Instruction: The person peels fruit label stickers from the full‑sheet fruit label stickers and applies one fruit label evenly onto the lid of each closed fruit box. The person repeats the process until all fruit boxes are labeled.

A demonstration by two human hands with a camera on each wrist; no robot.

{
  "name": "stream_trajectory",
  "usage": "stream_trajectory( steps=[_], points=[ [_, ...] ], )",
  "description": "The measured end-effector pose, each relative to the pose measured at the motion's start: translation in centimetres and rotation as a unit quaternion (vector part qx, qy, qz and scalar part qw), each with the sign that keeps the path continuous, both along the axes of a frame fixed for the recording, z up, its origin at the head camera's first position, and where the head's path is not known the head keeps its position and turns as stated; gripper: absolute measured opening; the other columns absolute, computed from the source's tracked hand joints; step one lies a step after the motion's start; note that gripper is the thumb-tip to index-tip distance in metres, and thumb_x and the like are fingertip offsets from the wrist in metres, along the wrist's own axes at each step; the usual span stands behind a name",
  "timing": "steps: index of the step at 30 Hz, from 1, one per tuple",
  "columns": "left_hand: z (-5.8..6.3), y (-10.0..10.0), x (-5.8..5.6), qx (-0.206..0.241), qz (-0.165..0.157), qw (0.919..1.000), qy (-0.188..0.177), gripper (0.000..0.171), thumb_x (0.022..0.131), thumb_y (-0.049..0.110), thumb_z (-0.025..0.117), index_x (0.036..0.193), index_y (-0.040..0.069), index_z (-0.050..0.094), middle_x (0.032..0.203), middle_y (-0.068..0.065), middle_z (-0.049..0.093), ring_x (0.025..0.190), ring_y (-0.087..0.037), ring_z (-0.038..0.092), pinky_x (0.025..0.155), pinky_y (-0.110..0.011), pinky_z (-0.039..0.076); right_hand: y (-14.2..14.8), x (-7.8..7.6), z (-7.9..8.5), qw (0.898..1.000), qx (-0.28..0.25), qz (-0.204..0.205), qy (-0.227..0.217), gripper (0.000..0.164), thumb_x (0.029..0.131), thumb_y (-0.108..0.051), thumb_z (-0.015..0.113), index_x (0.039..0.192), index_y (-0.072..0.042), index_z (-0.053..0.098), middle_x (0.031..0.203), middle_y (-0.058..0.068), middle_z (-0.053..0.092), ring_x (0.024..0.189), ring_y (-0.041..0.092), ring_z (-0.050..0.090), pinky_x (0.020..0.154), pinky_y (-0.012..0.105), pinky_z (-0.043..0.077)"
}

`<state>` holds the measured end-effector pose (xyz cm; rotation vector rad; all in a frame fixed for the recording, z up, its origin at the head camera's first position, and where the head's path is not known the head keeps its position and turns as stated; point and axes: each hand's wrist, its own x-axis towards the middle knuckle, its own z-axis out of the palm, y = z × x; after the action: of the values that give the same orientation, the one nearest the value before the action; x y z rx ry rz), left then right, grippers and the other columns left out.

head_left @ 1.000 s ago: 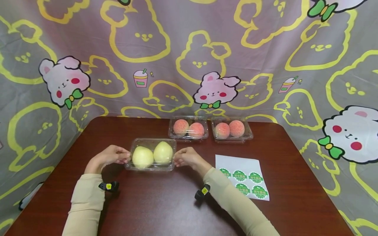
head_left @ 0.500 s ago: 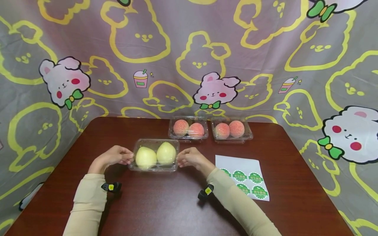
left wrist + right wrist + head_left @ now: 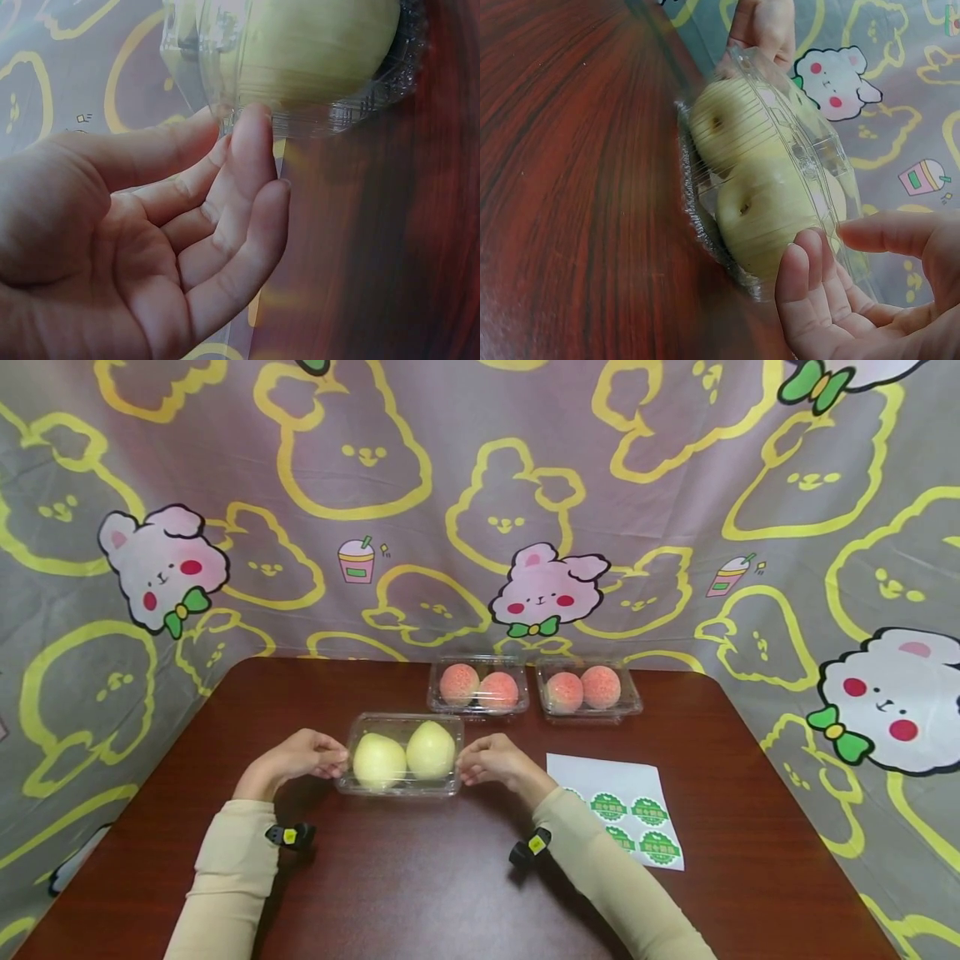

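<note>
A clear plastic clamshell box with two pale yellow, pear-like fruits inside is between my hands, low over the table. My left hand pinches its left end; in the left wrist view the thumb and fingertips meet at the rim. At the opposite end, my right hand pinches the edge, its thumb on one side and fingers on the other in the right wrist view. The lid is down over the fruits, whose dimpled ends show through the ribbed plastic.
Two more clear boxes, the left one and the right one, each holding two pink peaches, stand at the back of the brown table. A white sheet of round green stickers lies right, partly behind my right sleeve.
Both hands have shifted a little to the right, carrying the box of yellow fruits with them. The peach boxes and sticker sheet stay where they were.
</note>
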<state>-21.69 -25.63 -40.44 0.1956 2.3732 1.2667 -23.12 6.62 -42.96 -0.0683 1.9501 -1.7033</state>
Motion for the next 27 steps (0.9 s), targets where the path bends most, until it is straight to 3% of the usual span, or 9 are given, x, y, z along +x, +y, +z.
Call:
stream_trajectory(
  steps=[7,27],
  points=[
    [0.0,0.5,-0.1,0.001,0.006,1.0000,0.002,0.030,0.096,0.006,0.054,0.111,-0.020,0.058,0.077,0.000,0.069,0.070,-0.005,0.063,0.072,-0.031,0.058,0.6,0.0,0.1,1.000,0.007,0.002,-0.001,0.023,0.087,0.003,0.058,0.107,0.016,0.059,0.066,0.001,0.063,0.060,0.010,0.063,0.063,0.024,0.059],
    [-0.4,2.2,-0.1,0.005,-0.016,0.9998,0.011,0.028,0.096,0.006,0.054,0.109,-0.019,0.058,0.077,-0.001,0.068,0.071,-0.007,0.062,0.074,-0.034,0.059,2.8,0.0,0.4,0.999,0.020,0.022,0.014,0.022,0.088,0.001,0.057,0.103,0.017,0.060,0.066,0.001,0.063,0.059,0.010,0.063,0.062,0.024,0.058]
  ],
)
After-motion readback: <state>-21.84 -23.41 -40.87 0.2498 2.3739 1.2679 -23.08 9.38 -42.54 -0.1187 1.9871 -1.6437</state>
